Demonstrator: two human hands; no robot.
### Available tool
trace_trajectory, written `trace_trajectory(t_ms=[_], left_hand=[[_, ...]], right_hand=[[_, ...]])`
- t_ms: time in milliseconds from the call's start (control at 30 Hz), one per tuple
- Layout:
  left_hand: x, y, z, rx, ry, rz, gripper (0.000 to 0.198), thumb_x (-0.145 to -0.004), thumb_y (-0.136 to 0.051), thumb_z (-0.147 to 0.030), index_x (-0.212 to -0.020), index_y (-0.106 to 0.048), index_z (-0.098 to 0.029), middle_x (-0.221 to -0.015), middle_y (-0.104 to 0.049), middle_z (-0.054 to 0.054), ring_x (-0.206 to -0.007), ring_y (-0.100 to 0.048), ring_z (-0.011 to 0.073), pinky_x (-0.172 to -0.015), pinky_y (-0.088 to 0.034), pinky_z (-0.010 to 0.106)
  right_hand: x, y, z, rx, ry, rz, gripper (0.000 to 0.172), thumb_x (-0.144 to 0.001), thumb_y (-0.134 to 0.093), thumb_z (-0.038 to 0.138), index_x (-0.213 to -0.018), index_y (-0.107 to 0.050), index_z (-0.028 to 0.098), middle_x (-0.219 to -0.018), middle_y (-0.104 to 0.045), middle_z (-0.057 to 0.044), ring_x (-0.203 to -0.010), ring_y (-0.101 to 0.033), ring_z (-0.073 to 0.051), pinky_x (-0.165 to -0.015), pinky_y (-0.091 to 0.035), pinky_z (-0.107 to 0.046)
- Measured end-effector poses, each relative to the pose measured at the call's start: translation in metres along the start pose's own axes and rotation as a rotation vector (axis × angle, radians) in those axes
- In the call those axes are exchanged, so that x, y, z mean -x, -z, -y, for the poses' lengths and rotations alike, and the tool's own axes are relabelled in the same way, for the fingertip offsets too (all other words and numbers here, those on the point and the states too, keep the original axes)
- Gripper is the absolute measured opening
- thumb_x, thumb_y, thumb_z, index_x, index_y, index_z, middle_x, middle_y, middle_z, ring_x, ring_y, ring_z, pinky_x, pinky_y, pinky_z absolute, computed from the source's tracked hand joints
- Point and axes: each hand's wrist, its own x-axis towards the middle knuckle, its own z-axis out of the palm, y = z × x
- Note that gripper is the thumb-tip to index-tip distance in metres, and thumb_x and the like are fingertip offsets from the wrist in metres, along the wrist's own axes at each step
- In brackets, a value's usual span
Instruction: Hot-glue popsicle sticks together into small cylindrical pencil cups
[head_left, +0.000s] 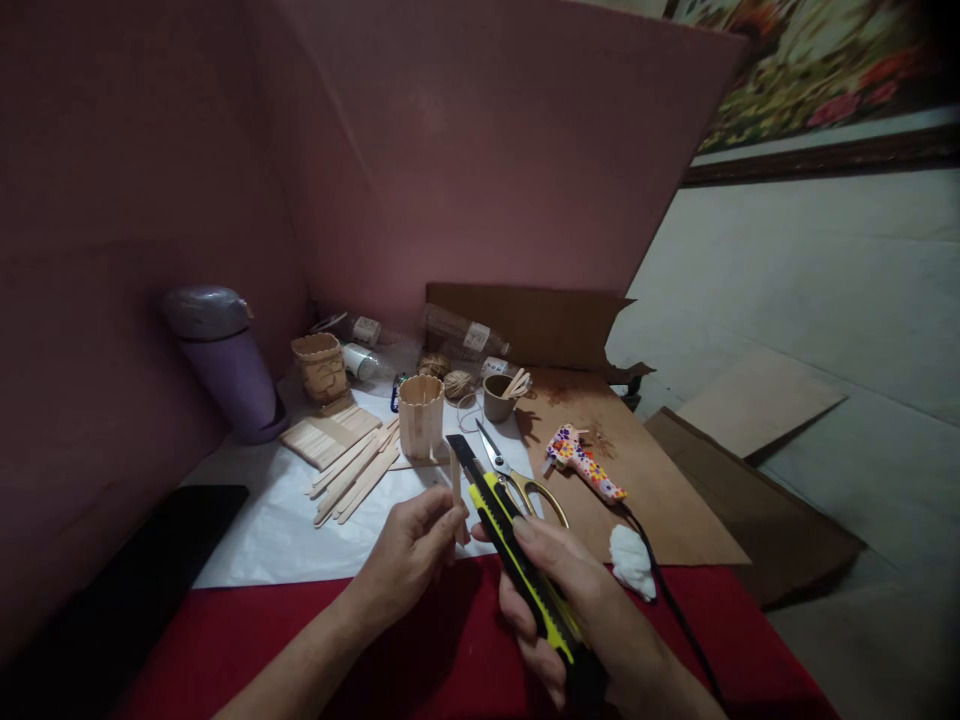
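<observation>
My left hand (420, 545) pinches a wooden craft stick (455, 480), held upright above the front of the white sheet. Wrapped in my right hand (562, 590) is a black and yellow utility knife (510, 540), its dark blade end slanting up beside the stick. I cannot tell whether blade and stick touch. Just behind them stands a round cup made of craft sticks (421, 418). Gold-handled scissors (517, 475) lie partly hidden behind the knife. Loose craft sticks (356, 480) and a banded bundle of sticks (330, 432) rest to the left.
A floral glue gun (585, 465) lies on cardboard (660, 490) at the right, its cord running toward me past a crumpled white tissue (632, 563). Behind stand a small pot with sticks (499, 398), clear plastic bottles (450, 330), a decorated cup (320, 367) and a purple tumbler (229, 380).
</observation>
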Motion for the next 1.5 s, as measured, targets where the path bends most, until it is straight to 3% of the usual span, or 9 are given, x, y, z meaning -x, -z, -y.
trace_trajectory(t_ms=[267,500,700,833,1033,1133,1233,1367,1500], left_hand=[[0.001,0.0,0.002,-0.019,0.012,-0.003,0.036,-0.092,-0.052,-0.05,-0.08,-0.058,-0.016,-0.055,-0.051,-0.003,-0.044,-0.042,0.0077,-0.041,-0.032,0.02],[-0.001,0.001,0.0,0.133,0.117,0.029,0.04,-0.087,-0.057,-0.054,-0.076,-0.055,-0.016,-0.057,-0.053,-0.002,-0.043,-0.045,0.0078,-0.038,-0.037,0.019],[-0.001,0.0,-0.007,0.242,0.162,-0.006,0.042,-0.08,-0.065,-0.055,-0.079,-0.057,-0.014,-0.063,-0.058,-0.001,-0.043,-0.048,0.0071,-0.035,-0.037,0.017],[-0.001,0.001,-0.008,0.337,0.232,-0.038,0.043,-0.075,-0.07,-0.055,-0.082,-0.06,-0.014,-0.061,-0.06,0.0,-0.04,-0.05,0.0085,-0.031,-0.036,0.017],[-0.003,0.005,-0.01,0.51,0.347,-0.098,0.034,-0.071,-0.076,-0.041,-0.078,-0.068,-0.01,-0.054,-0.056,0.0,-0.043,-0.049,0.0078,-0.035,-0.037,0.016],[-0.003,0.006,-0.01,0.574,0.348,-0.076,0.03,-0.07,-0.077,-0.036,-0.078,-0.071,-0.008,-0.049,-0.052,-0.001,-0.038,-0.044,0.0058,-0.034,-0.033,0.015],[-0.003,0.006,-0.009,0.608,0.337,-0.028,0.027,-0.071,-0.078,-0.033,-0.078,-0.071,-0.009,-0.052,-0.058,0.002,-0.039,-0.048,0.0068,-0.036,-0.036,0.016],[-0.002,0.004,-0.007,0.568,0.332,0.029,0.026,-0.072,-0.078,-0.034,-0.076,-0.07,-0.009,-0.059,-0.063,0.006,-0.048,-0.056,0.0104,-0.04,-0.043,0.017],[0.0,0.002,-0.005,0.511,0.337,0.022,0.027,-0.075,-0.076,-0.036,-0.078,-0.071,-0.01,-0.062,-0.066,0.007,-0.045,-0.053,0.009,-0.039,-0.041,0.016]], right_hand=[[0.005,-0.002,0.004,-0.204,-0.053,0.02,0.054,-0.09,-0.052,0.057,-0.125,-0.053,0.016,-0.054,-0.053,0.006,-0.03,-0.039,-0.004,-0.029,-0.039,-0.014],[-0.002,-0.003,-0.003,-0.04,0.159,-0.259,0.062,-0.082,-0.059,0.066,-0.12,-0.047,0.018,-0.056,-0.055,0.007,-0.031,-0.041,-0.006,-0.029,-0.041,-0.016],[-0.003,-0.001,-0.007,0.051,0.187,-0.198,0.05,-0.087,-0.055,0.064,-0.107,-0.049,0.018,-0.056,-0.054,0.007,-0.032,-0.044,-0.005,-0.031,-0.038,-0.014],[-0.006,-0.001,-0.012,0.117,0.197,-0.189,0.053,-0.087,-0.053,0.067,-0.104,-0.051,0.017,-0.057,-0.055,0.006,-0.033,-0.045,-0.005,-0.033,-0.035,-0.014],[-0.016,-0.001,-0.012,0.228,0.259,-0.388,0.054,-0.075,-0.072,0.061,-0.101,-0.057,0.015,-0.059,-0.054,0.006,-0.043,-0.049,-0.005,-0.042,-0.038,-0.016],[-0.025,-0.001,-0.015,0.272,0.273,-0.422,0.051,-0.069,-0.077,0.057,-0.093,-0.055,0.017,-0.057,-0.052,0.008,-0.044,-0.048,-0.006,-0.045,-0.041,-0.018],[-0.032,-0.004,-0.021,0.29,0.252,-0.391,0.048,-0.07,-0.076,0.058,-0.087,-0.053,0.018,-0.055,-0.052,0.008,-0.041,-0.045,-0.006,-0.042,-0.04,-0.019],[-0.036,-0.012,-0.023,0.23,0.216,-0.399,0.052,-0.066,-0.077,0.059,-0.088,-0.054,0.018,-0.061,-0.06,0.003,-0.047,-0.05,-0.009,-0.043,-0.043,-0.02],[-0.037,-0.016,-0.023,0.184,0.202,-0.431,0.055,-0.061,-0.082,0.055,-0.09,-0.055,0.017,-0.061,-0.06,0.004,-0.049,-0.052,-0.009,-0.045,-0.044,-0.02]])
